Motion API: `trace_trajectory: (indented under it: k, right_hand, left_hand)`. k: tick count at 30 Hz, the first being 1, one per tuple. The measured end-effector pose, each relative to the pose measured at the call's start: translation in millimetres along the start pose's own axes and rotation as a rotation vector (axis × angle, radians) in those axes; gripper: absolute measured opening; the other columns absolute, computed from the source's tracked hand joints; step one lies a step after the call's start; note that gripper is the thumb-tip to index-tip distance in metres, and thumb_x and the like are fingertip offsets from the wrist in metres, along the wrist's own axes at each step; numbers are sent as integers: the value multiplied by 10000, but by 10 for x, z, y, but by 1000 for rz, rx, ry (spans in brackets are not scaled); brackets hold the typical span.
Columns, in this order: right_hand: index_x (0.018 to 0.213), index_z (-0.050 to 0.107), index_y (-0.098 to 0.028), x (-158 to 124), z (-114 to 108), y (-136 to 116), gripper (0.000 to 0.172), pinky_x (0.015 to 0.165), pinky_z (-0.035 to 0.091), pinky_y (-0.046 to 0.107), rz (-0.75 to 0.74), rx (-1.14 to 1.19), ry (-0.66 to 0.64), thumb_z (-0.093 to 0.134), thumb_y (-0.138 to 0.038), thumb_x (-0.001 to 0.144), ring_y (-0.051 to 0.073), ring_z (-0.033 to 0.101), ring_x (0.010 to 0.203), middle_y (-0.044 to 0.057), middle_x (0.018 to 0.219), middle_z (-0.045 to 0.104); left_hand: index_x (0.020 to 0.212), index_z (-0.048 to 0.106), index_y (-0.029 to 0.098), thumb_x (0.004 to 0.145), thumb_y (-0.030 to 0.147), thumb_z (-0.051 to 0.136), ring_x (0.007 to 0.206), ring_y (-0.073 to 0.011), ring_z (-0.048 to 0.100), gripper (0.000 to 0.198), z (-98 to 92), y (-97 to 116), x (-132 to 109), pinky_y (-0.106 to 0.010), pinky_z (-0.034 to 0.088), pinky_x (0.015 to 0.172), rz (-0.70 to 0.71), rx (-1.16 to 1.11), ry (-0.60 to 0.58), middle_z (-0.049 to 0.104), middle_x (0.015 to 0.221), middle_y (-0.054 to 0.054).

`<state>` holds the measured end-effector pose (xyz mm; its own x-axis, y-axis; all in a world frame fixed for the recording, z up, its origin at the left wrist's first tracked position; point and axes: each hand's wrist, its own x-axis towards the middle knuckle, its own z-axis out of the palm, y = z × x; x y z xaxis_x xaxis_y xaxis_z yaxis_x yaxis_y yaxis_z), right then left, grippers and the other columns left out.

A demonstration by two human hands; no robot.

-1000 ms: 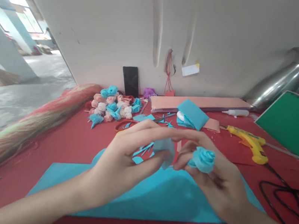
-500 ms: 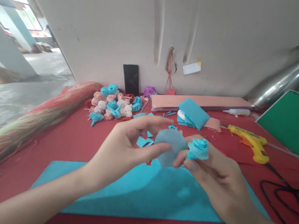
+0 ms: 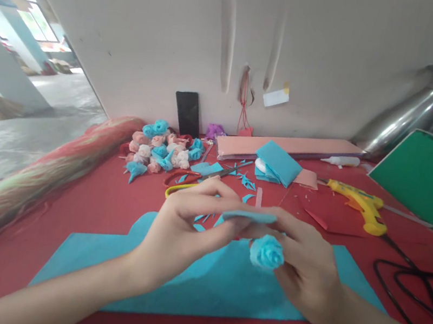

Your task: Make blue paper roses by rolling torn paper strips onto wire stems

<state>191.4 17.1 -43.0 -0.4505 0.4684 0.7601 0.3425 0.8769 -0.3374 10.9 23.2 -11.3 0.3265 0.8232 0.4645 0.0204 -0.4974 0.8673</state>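
Observation:
My left hand (image 3: 176, 232) pinches a light-blue paper petal (image 3: 252, 217), which appears almost edge-on between both hands. Fingers of my right hand (image 3: 313, 265) reach the petal's far end, and the same hand grips a blue paper rose (image 3: 268, 251) whose bloom faces me; its stem end is hidden by the fingers. Beneath both hands lies a large blue paper sheet (image 3: 102, 259) on the red table. Scissors (image 3: 180, 185) with red and yellow handles lie just beyond my left hand, partly covered by it, among blue paper scraps (image 3: 248, 182).
Finished paper roses (image 3: 160, 153) are heaped at the back left, near a black phone (image 3: 188, 113). Folded blue paper (image 3: 280, 163) and a pink strip (image 3: 288, 146) lie at the back. On the right are a yellow glue gun (image 3: 361, 204), its black cord (image 3: 401, 268) and a green board (image 3: 429, 184).
The petal has tipped from face-on to nearly edge-on, and the fingers of both hands have closed in around it. The rose has dropped lower and turned its bloom toward me. The scissors have come into sight.

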Motion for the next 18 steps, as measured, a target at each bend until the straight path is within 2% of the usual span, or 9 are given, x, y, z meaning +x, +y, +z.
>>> trace_trajectory:
  k: [5, 8, 11, 13, 18]
  right_hand:
    - [833, 583, -197, 15, 0, -35, 352, 569, 484, 251, -63, -98, 13, 291, -283, 1011, 135, 617, 602, 50, 815, 697]
    - [758, 558, -208, 35, -14, -57, 401, 496, 441, 245, -76, -172, 47, 266, -304, 1016, 130, 580, 529, 26, 683, 662]
    - [700, 547, -211, 46, -32, -62, 451, 479, 425, 242, -78, -207, 43, 243, -307, 1019, 129, 570, 505, 20, 613, 630]
    - [730, 561, -208, 43, -38, -59, 446, 476, 422, 240, -74, -196, 31, 238, -307, 1021, 129, 569, 496, 18, 599, 626]
    - [856, 575, -208, 21, -29, -46, 349, 514, 450, 233, -76, -144, 30, 276, -285, 1019, 133, 609, 560, 30, 700, 679]
  left_hand:
    - [967, 750, 324, 728, -29, 555, 745, -123, 538, 468, -8, 45, -36, -233, 455, 643, 74, 77, -106, 570, 783, 2]
    - [1011, 734, 325, 772, 12, 552, 803, -135, 542, 434, 0, 59, -50, -255, 465, 701, 119, 114, -141, 565, 833, -11]
    - [1070, 705, 342, 813, 55, 551, 944, -168, 538, 415, 11, 64, -78, -290, 472, 804, 131, 109, -173, 608, 971, -31]
    - [1089, 689, 367, 824, 49, 536, 1001, -177, 525, 441, 17, 69, -101, -306, 467, 846, 123, 110, -191, 613, 1049, -27]
    - [989, 719, 313, 808, 43, 569, 984, -165, 534, 358, 30, 100, -119, -307, 451, 900, 155, 152, -199, 611, 983, -12]
